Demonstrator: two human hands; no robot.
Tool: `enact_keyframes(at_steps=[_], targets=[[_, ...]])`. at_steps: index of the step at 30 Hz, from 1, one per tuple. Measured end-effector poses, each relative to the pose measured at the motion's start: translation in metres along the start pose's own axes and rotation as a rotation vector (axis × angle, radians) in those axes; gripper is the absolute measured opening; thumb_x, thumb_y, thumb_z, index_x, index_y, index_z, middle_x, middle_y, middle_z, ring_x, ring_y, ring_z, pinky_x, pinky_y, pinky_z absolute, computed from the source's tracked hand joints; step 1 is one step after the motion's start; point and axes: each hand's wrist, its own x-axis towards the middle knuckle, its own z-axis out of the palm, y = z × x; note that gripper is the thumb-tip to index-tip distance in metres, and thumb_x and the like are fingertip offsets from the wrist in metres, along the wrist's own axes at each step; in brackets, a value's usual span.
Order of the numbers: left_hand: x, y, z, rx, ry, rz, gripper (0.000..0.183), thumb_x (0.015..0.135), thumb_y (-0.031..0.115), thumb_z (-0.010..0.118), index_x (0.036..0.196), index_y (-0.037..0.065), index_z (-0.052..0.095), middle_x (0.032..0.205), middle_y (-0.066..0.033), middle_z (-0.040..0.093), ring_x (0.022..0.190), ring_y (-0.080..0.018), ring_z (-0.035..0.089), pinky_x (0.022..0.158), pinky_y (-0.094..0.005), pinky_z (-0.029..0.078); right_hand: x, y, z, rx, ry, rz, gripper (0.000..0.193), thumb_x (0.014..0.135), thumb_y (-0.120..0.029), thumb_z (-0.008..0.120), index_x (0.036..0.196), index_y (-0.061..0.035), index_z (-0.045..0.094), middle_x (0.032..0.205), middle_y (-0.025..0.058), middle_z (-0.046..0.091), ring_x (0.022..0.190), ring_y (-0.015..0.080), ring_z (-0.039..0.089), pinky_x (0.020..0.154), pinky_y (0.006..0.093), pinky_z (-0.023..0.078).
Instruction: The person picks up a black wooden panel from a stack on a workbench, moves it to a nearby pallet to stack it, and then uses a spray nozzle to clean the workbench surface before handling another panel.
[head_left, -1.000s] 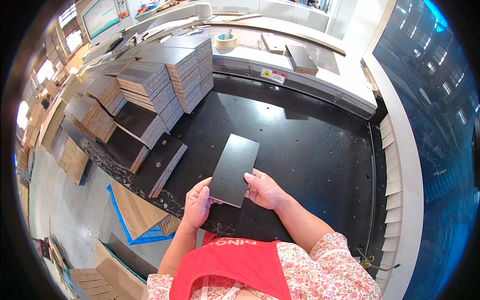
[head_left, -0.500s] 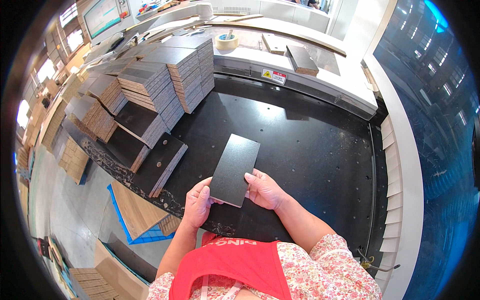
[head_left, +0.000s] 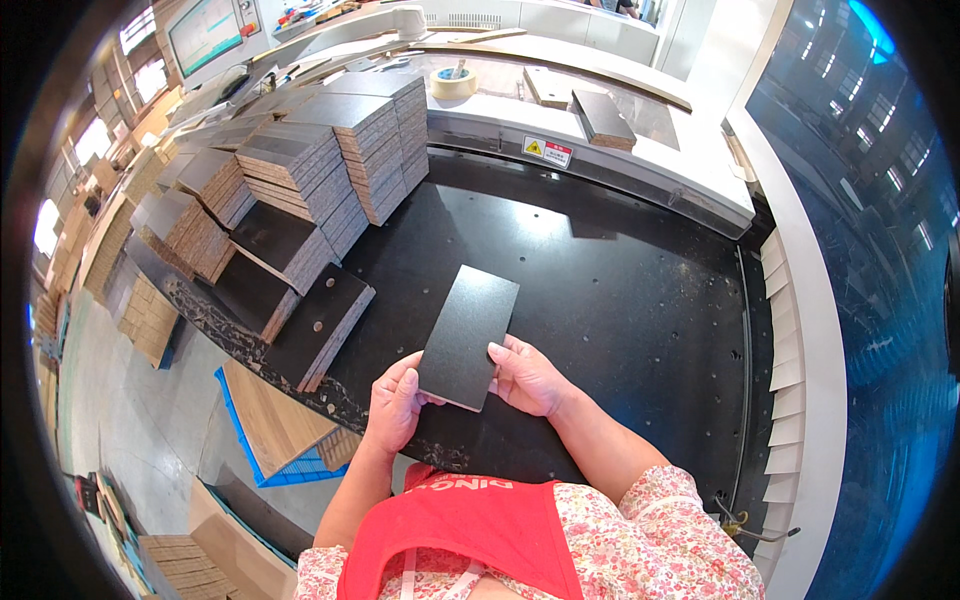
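Between both hands I hold a dark rectangular board (head_left: 468,335) with a pale chipboard edge, tilted over the black work table. My left hand (head_left: 398,402) is closed on its lower left corner, thumb on the near edge. On its right side, near the lower end, my right hand (head_left: 527,376) grips it with the thumb on top; the other fingers are partly hidden underneath. To the left lie two stacked boards (head_left: 335,310), the top one with two round holes. Behind them rise tall stacks of similar dark boards (head_left: 300,160).
A roll of tape (head_left: 454,83) and another dark board (head_left: 604,118) rest on the white machine ledge (head_left: 690,185) at the back. A blue transparent panel (head_left: 880,250) stands at the right. Wood panels on a blue pallet (head_left: 270,420) lie below the table's left edge.
The held board has shifted very slightly left and toward the far side, both hands keeping their grip. The stacks have not moved.
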Motion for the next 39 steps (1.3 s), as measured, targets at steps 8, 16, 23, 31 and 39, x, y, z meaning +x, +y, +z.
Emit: enact_keyframes(at_steps=[8,16,23,31,39], targets=[[-0.0025,0.0014,0.0032,0.028,0.019,0.018,0.046,0.101,0.029,0.051,0.131,-0.005,0.05,0.106,-0.0094,0.067,0.086,-0.0161,0.065,0.075,-0.0312,0.053,-0.0012,-0.0007,0.003,-0.019,-0.005,0.004,0.029,0.097,-0.027,0.058,0.12,-0.0091,0.053,0.116,0.0035,0.063,0.107,0.0158,0.061,0.096,0.0374,0.048],[-0.0017,-0.0018,0.0024,0.022,0.021,0.032,0.045,0.101,0.028,0.051,0.131,-0.006,0.05,0.107,-0.0101,0.067,0.086,-0.0161,0.065,0.074,-0.0308,0.053,-0.001,-0.0014,0.0032,-0.004,-0.012,-0.01,0.03,0.098,-0.025,0.058,0.123,-0.009,0.053,0.119,0.0036,0.063,0.108,0.0161,0.061,0.097,0.0376,0.048],[-0.0007,-0.0011,0.0056,0.023,0.031,0.049,0.045,0.101,0.028,0.05,0.13,-0.007,0.05,0.105,-0.0115,0.067,0.085,-0.0166,0.065,0.074,-0.0307,0.053,-0.0001,-0.0008,0.0003,0.018,-0.028,-0.013,0.029,0.098,-0.023,0.057,0.124,-0.0091,0.054,0.121,0.0044,0.062,0.11,0.0163,0.06,0.098,0.0392,0.048],[-0.0016,0.0002,0.0059,0.004,0.038,0.04,0.045,0.101,0.026,0.05,0.13,-0.007,0.05,0.105,-0.0116,0.067,0.084,-0.0165,0.065,0.074,-0.0299,0.052,-0.0006,-0.0022,0.0034,0.006,-0.025,-0.012,0.031,0.097,-0.024,0.059,0.124,-0.0099,0.054,0.121,0.0037,0.062,0.11,0.0167,0.06,0.099,0.039,0.047],[-0.0005,-0.0037,-0.0019,0.018,0.011,0.034,0.048,0.1,0.029,0.053,0.131,-0.007,0.05,0.105,-0.0111,0.068,0.084,-0.016,0.065,0.073,-0.0298,0.052,-0.0003,-0.0011,0.0014,-0.004,-0.023,-0.011,0.034,0.097,-0.025,0.06,0.126,-0.0098,0.053,0.122,0.0035,0.062,0.111,0.0171,0.06,0.098,0.0388,0.048]])
